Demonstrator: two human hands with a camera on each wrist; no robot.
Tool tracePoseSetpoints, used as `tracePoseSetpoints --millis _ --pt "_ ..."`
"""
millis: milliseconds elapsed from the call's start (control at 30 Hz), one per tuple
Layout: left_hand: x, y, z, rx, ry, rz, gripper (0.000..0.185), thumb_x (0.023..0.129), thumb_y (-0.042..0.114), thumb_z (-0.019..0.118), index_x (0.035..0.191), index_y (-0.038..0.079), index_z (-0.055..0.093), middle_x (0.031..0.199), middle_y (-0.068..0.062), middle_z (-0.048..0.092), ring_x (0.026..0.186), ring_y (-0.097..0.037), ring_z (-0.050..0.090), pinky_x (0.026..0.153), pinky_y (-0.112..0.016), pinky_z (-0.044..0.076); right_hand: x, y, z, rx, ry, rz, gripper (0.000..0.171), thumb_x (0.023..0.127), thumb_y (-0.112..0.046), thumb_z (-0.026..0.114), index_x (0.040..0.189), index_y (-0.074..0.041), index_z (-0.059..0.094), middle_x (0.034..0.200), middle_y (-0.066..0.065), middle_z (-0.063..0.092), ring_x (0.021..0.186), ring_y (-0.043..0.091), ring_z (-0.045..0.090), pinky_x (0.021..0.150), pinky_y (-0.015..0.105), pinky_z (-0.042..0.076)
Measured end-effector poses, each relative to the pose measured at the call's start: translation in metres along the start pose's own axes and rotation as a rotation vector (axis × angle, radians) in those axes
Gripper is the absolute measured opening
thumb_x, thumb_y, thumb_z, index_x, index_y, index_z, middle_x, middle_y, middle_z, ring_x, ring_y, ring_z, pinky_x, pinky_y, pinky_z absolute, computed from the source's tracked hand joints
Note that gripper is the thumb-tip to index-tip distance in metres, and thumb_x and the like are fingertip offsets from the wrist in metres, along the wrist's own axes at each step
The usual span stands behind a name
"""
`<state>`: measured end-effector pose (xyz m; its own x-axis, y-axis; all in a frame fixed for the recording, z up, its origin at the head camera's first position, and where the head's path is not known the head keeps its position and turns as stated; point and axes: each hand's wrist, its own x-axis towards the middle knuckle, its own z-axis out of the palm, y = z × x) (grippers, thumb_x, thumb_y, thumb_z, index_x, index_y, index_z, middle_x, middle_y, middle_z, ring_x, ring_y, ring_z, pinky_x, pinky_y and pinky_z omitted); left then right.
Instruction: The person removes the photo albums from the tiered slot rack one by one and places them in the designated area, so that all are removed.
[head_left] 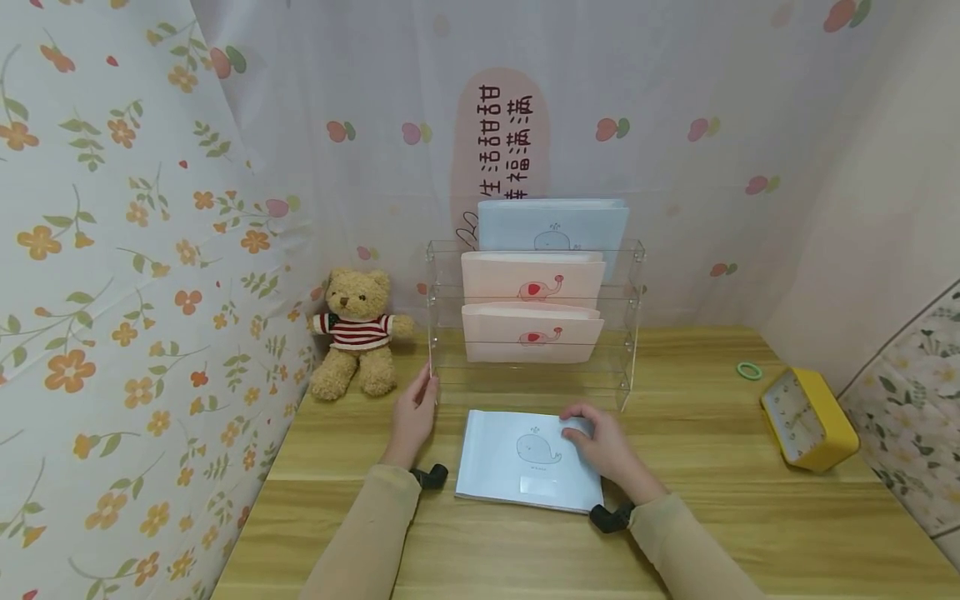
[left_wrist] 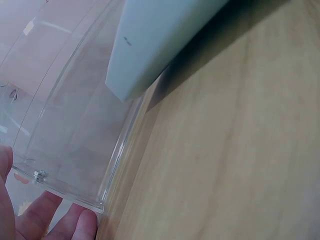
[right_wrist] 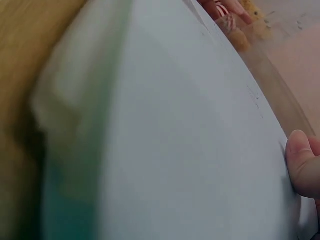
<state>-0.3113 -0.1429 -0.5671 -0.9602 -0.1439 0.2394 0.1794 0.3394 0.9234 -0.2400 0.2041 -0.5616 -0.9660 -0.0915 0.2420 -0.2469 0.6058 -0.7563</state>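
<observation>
Clearly, one blue booklet point(head_left: 525, 475) is outside the clear rack point(head_left: 632, 350), its far right corner pinched in the right hand point(head_left: 606, 443), whereas two pink booklets point(head_left: 495, 337) and a second blue booklet point(head_left: 517, 223) already stand in the tiers, so placing looks mostly done. The loose one's far edge lies near the rack, whose left side the left hand point(head_left: 412, 417) grips; wooden table point(head_left: 697, 433) stretches rightward to the yellow clock point(head_left: 823, 425).

Pink patch point(head_left: 501, 137) on the back curtain point(head_left: 652, 183): two columns, 生活甜甜 and 幸福满满, the latter's bottom character partly hidden.
Blue booklet point(head_left: 491, 458): tiny line under its whale point(head_left: 534, 448), too small to read from here.
Yellow clock point(head_left: 821, 421): dial marks I can't make out.
</observation>
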Motion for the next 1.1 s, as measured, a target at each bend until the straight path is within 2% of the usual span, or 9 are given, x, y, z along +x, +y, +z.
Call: tracePoseSetpoints --millis 233,367,500,800,1100 --pt "0.0008 0.0006 0.0005 -0.010 -0.009 -0.007 0.044 0.105 0.037 0.058 0.147 0.026 0.058 0.144 -0.006 0.064 0.127 -0.026 0.065 0.107 -0.047 0.053 -0.0030 0.0048 0.0037 -0.041 -0.001 0.048 0.018 0.091 -0.017 0.077 0.107 -0.023 0.070 0.121 0.005 0.072 0.126 0.033 0.063 0.111 0.058 0.046" --pt "0.0009 0.0018 0.0007 -0.007 -0.014 -0.018 0.043 0.105 0.037 0.058 0.147 0.029 0.057 0.145 -0.005 0.063 0.128 -0.025 0.064 0.107 -0.046 0.053 -0.0057 0.0052 0.0051 -0.098 0.002 0.053 0.016 0.093 -0.020 0.075 0.108 -0.023 0.071 0.126 0.009 0.072 0.129 0.037 0.061 0.110 0.060 0.046" --pt "0.0004 0.0019 0.0000 0.014 -0.011 -0.031 0.041 0.104 0.038 0.059 0.145 0.034 0.057 0.146 -0.003 0.063 0.130 -0.025 0.063 0.109 -0.046 0.052 -0.0077 0.0040 0.0062 -0.125 0.017 0.043 0.013 0.093 -0.020 0.075 0.106 -0.023 0.072 0.123 0.010 0.072 0.125 0.037 0.064 0.107 0.059 0.049" --pt "0.0002 0.0007 0.0004 0.011 0.002 -0.014 0.042 0.104 0.039 0.059 0.145 0.033 0.058 0.145 -0.003 0.063 0.130 -0.025 0.063 0.108 -0.046 0.053 -0.0101 0.0042 0.0094 -0.138 0.066 -0.007 0.008 0.092 -0.020 0.077 0.099 -0.020 0.074 0.116 0.010 0.072 0.115 0.035 0.067 0.101 0.058 0.052" --pt "0.0000 0.0016 0.0000 0.002 -0.007 -0.014 0.043 0.104 0.042 0.058 0.146 0.034 0.057 0.144 -0.004 0.064 0.129 -0.025 0.064 0.108 -0.046 0.053 -0.0098 0.0055 0.0101 -0.131 0.085 -0.012 0.011 0.092 -0.025 0.077 0.097 -0.016 0.074 0.114 0.007 0.071 0.114 0.033 0.067 0.101 0.057 0.053"
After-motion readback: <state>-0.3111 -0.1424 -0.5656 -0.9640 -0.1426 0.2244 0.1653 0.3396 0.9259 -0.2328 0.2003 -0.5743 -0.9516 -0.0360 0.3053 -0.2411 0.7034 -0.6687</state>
